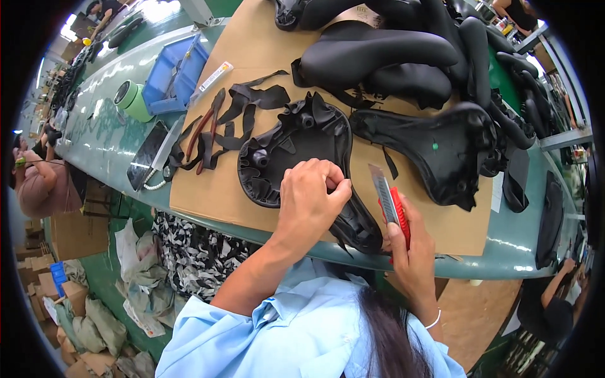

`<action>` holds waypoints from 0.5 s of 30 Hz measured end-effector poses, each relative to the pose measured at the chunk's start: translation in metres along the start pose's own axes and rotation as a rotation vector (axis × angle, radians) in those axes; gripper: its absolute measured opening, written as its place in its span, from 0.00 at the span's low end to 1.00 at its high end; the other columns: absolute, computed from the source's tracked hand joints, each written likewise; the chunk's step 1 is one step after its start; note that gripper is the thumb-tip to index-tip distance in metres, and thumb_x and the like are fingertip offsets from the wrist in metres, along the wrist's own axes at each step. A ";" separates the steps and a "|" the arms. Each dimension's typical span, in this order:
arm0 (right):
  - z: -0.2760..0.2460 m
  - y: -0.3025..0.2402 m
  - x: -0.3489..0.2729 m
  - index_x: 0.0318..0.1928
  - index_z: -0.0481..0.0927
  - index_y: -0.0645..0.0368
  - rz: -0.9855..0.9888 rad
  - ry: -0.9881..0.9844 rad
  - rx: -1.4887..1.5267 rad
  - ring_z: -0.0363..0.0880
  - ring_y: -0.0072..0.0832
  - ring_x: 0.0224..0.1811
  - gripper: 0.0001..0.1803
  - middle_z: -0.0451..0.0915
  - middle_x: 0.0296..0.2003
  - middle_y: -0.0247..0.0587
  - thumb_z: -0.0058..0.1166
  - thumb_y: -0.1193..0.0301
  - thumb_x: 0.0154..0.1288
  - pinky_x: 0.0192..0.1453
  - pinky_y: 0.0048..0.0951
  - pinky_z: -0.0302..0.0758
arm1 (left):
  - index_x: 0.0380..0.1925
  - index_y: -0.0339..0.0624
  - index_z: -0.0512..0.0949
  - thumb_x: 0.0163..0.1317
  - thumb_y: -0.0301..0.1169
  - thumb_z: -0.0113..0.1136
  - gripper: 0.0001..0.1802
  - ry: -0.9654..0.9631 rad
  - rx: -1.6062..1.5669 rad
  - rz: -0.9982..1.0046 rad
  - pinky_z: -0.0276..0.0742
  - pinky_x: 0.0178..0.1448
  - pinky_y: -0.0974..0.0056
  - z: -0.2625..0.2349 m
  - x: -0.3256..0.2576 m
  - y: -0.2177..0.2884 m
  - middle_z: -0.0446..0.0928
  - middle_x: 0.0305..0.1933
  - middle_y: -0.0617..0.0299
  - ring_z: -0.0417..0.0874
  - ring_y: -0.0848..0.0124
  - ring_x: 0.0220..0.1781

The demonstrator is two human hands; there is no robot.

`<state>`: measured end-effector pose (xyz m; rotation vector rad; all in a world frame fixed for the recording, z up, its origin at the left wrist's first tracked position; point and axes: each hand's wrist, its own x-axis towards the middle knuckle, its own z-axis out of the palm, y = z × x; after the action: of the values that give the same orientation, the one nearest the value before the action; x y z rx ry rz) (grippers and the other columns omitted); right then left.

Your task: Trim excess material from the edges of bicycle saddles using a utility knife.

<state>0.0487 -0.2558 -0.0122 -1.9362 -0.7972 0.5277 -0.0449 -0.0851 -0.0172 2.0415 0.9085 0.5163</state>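
Nearest, by the tabletop's [460, 268] near edge, the right hand [411, 242] grips a red utility knife [401, 217], its blade out, pointing away from the body and apart from the covers. Just left, the left hand [313, 195] has its fingers bunched narrow over an upturned black saddle [315, 138]; whether they pinch anything I cannot tell. That saddle lies on the cardboard [220, 201], its narrow nose toward the near edge. Its cover is turned in around the rim, but ragged folds stand up at the wide end, so the work on it looks partly done. Farther right lies a second upturned saddle [422, 138], its edge ragged too. To the left are loose black strips [258, 97] and red-handled pliers [200, 135]; toward the far edge, padded saddles [378, 57] are heaped.
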 end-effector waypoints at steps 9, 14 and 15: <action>0.010 -0.021 0.024 0.66 0.71 0.50 -0.461 -0.116 -0.485 0.72 0.31 0.22 0.33 0.74 0.25 0.38 0.57 0.80 0.59 0.26 0.33 0.71 | 0.16 0.39 0.72 0.45 0.26 0.63 0.08 0.007 -0.189 -0.002 0.68 0.40 0.59 -0.007 -0.002 -0.011 0.72 0.21 0.61 0.73 0.62 0.29; -0.003 -0.018 0.012 0.66 0.71 0.49 -0.392 -0.203 -0.477 0.72 0.32 0.21 0.33 0.72 0.23 0.38 0.59 0.79 0.57 0.26 0.33 0.70 | 0.16 0.39 0.72 0.44 0.25 0.63 0.08 0.001 -0.185 0.046 0.68 0.39 0.61 -0.013 -0.003 -0.013 0.72 0.21 0.61 0.73 0.64 0.28; -0.007 -0.018 0.008 0.66 0.71 0.49 -0.387 -0.201 -0.480 0.72 0.32 0.21 0.33 0.72 0.23 0.38 0.59 0.79 0.57 0.26 0.33 0.70 | 0.16 0.39 0.72 0.44 0.25 0.63 0.08 -0.003 -0.189 0.046 0.68 0.39 0.61 -0.016 -0.003 -0.014 0.72 0.21 0.61 0.73 0.64 0.28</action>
<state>0.0533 -0.2480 0.0067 -2.0961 -1.5003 0.3123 -0.0623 -0.0736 -0.0195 1.8943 0.7816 0.6007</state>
